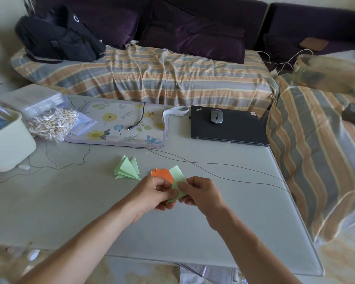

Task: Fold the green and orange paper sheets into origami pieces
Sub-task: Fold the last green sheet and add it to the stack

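head view, looking down on a pale grey table (70, 212), which serves as the landmark for everything else. over the table's near middle, two bare forearms reach in and meet. the left hand (152, 194) has its fingers curled and pinches the orange paper (163, 175) together with the lower edge of a green paper piece (177, 181). the right hand (199, 193) also has its fingers curled, thumb and fingertips pinching the same green paper piece from the other side. both papers are lifted in the hands just above the table's surface, the orange one behind the green one; how they are folded together cannot be told.

just beyond the left hand, lying on the table, is a pile of folded green triangles (127, 170), apart from the hands. thin dark cables (213, 167) trail across the table past the papers.

further back on the table, at its left edge, stands a cream bin (8, 144), with a bag of cotton swabs (51, 124) beside it. at the table's far middle lies a flowered mat (119, 124) with a black cable end on it. at the table's far right rests a shut black laptop (228, 128) with a grey mouse (216, 116) on top.

behind the table runs a sofa under a striped cover (152, 72), holding a black backpack (57, 37) and dark purple cushions (203, 37).
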Available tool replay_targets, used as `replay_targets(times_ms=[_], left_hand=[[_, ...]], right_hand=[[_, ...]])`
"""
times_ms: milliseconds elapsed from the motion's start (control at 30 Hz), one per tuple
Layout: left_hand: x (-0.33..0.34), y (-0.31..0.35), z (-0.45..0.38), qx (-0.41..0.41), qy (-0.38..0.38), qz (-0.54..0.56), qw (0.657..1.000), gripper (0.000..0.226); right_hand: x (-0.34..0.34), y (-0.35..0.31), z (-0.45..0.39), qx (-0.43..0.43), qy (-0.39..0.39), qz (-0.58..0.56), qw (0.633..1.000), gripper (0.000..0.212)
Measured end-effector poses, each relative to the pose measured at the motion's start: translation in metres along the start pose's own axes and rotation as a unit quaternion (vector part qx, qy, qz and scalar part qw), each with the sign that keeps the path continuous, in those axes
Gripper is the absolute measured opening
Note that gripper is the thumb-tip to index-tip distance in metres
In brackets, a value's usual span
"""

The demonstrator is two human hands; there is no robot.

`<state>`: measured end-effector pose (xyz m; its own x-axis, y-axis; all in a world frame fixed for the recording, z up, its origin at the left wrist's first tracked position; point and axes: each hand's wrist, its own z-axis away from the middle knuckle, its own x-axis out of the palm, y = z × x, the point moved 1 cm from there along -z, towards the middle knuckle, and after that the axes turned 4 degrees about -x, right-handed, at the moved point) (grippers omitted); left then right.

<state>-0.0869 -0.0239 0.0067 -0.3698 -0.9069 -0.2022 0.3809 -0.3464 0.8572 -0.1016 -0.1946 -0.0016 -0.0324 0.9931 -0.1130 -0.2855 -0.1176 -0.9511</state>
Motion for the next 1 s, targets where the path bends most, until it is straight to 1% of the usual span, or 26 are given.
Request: replay_targets(times_ms=[133, 200, 300, 400, 500, 600, 700, 800, 867, 900, 1000], left_hand=[[-0.0003, 0.0012, -0.0015, 0.002, 0.017, 0.007, 1.000, 0.027], [-0.0013, 0.0018, -0.0023, 0.016, 0.046, 0.030, 0.998, 0.022], [-0.0038, 0.0015, -0.0044, 0.035, 0.088, 0.070, 0.993, 0.014], [-0.0049, 0.0016, -0.0067, 0.027, 0.108, 0.116, 0.987, 0.015], [-0.0056, 0.0023, -0.0074, 0.007, 0.129, 0.157, 0.979, 0.009], [-0.0060, 0.0024, -0.0086, -0.004, 0.127, 0.163, 0.978, 0.008], [-0.0053, 0.0041, -0.0068, 0.007, 0.112, 0.150, 0.982, 0.009], [-0.0029, 0.0048, -0.0047, 0.015, 0.086, 0.136, 0.987, 0.013], [-0.0015, 0.0037, -0.0051, 0.005, 0.074, 0.128, 0.989, 0.008], [-0.0011, 0.0033, -0.0052, -0.002, 0.071, 0.128, 0.989, 0.007], [-0.0004, 0.0037, -0.0060, -0.018, 0.073, 0.148, 0.986, 0.012]], right_hand=[[0.0006, 0.0008, -0.0009, -0.003, -0.022, 0.007, 1.000, 0.023], [0.0024, 0.0012, -0.0002, -0.008, -0.049, 0.012, 0.999, 0.022], [0.0060, 0.0010, 0.0006, -0.017, -0.078, 0.020, 0.997, 0.013], [0.0071, -0.0005, 0.0005, -0.020, -0.090, 0.014, 0.996, 0.011], [0.0074, -0.0010, 0.0014, -0.017, -0.098, 0.010, 0.995, 0.009], [0.0075, -0.0009, 0.0022, -0.017, -0.105, 0.014, 0.994, 0.007], [0.0076, -0.0021, 0.0037, -0.016, -0.102, 0.014, 0.995, 0.008], [0.0077, -0.0031, 0.0042, -0.018, -0.072, 0.000, 0.997, 0.019], [0.0067, -0.0049, 0.0037, -0.033, -0.052, 0.001, 0.998, 0.025], [0.0065, -0.0060, 0.0039, -0.040, -0.048, 0.002, 0.998, 0.024], [0.0060, -0.0070, 0.0038, -0.048, -0.047, 0.020, 0.998, 0.018]])
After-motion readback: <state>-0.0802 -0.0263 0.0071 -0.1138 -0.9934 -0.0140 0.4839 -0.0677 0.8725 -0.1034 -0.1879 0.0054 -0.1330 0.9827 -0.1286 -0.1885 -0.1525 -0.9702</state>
